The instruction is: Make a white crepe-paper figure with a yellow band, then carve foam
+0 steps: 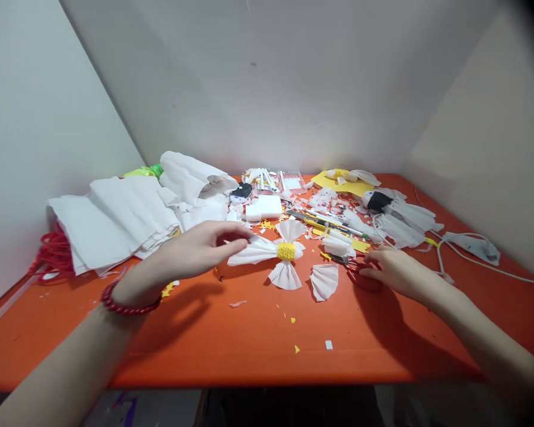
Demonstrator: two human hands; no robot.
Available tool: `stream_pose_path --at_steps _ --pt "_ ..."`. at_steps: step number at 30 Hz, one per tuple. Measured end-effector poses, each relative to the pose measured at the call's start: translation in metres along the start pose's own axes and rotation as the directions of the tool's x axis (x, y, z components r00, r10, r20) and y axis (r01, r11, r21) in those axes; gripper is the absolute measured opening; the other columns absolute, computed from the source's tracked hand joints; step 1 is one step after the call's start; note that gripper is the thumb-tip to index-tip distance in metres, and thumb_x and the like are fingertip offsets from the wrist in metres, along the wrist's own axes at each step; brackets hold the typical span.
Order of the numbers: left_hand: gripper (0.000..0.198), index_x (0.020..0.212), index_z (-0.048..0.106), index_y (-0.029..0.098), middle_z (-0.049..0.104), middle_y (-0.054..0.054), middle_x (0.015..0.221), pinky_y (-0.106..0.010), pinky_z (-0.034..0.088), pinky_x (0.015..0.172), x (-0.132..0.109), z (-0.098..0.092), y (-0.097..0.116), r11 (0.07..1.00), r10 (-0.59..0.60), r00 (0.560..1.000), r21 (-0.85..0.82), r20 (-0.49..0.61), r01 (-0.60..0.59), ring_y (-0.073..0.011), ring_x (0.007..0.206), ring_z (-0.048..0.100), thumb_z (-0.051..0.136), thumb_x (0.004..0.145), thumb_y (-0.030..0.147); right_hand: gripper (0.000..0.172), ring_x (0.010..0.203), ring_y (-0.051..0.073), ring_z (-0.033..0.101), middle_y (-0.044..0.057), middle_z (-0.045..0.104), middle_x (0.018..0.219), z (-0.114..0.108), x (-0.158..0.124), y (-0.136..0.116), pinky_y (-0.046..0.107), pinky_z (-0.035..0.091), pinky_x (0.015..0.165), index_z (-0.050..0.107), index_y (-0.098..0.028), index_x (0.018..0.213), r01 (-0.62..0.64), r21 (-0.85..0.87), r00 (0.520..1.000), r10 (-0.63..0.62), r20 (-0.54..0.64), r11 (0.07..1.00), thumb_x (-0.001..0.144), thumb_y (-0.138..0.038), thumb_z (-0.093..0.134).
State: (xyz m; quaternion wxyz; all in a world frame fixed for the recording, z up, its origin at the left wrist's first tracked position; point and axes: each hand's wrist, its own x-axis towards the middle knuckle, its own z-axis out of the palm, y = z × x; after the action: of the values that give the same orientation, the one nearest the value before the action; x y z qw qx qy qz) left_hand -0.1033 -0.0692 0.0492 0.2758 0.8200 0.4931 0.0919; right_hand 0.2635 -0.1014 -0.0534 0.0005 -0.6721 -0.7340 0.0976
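A paper fish (286, 251) lies on the orange table, with a yellow scaly body band, pleated white fins and a long white tail. My left hand (200, 246), a red bead bracelet at its wrist, is over the tail end with fingers stretched and thumb apart; whether it touches the tail I cannot tell. To the right, my right hand (394, 271) has its fingers closed at the red handles of a pair of scissors (353, 267), blades pointing left. A loose pleated white paper fan (324, 281) lies between the fish and the scissors.
White paper sheets (120, 216) and red cord (53, 255) are at left. Behind the fish lie a white block (264, 208), a yellow utility knife (315, 223) and many scraps. A black-and-white paper fish (380, 202) and a white cable (493, 270) lie right. Walls enclose the table.
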Motion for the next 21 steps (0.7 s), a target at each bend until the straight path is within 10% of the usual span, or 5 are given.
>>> stream_pose_path --at_steps 7,21 --pt "0.029 0.103 0.065 0.020 0.066 -0.004 0.104 -0.023 0.045 0.069 0.046 0.015 0.037 0.964 0.258 0.924 -0.014 0.281 -0.265 -0.0179 0.088 0.061 0.048 0.084 0.034 0.024 0.072 0.011 0.055 0.003 0.062 0.086 -0.048 -0.009 -0.071 0.021 0.041 0.065 0.065 -0.021 0.089 0.344 0.299 0.921 -0.259 -0.290 0.890 0.089 -0.034 0.045" --pt "0.025 0.100 0.066 0.021 0.067 0.001 0.088 -0.021 0.040 0.063 0.055 0.008 0.048 0.934 0.349 0.896 -0.019 0.275 -0.358 -0.0126 0.072 0.058 0.047 0.084 0.028 0.015 0.062 0.008 0.048 0.001 0.059 0.073 -0.056 0.018 -0.113 0.020 0.035 0.057 0.058 -0.016 0.074 0.422 0.386 0.898 -0.319 -0.305 0.820 0.083 -0.024 0.050"
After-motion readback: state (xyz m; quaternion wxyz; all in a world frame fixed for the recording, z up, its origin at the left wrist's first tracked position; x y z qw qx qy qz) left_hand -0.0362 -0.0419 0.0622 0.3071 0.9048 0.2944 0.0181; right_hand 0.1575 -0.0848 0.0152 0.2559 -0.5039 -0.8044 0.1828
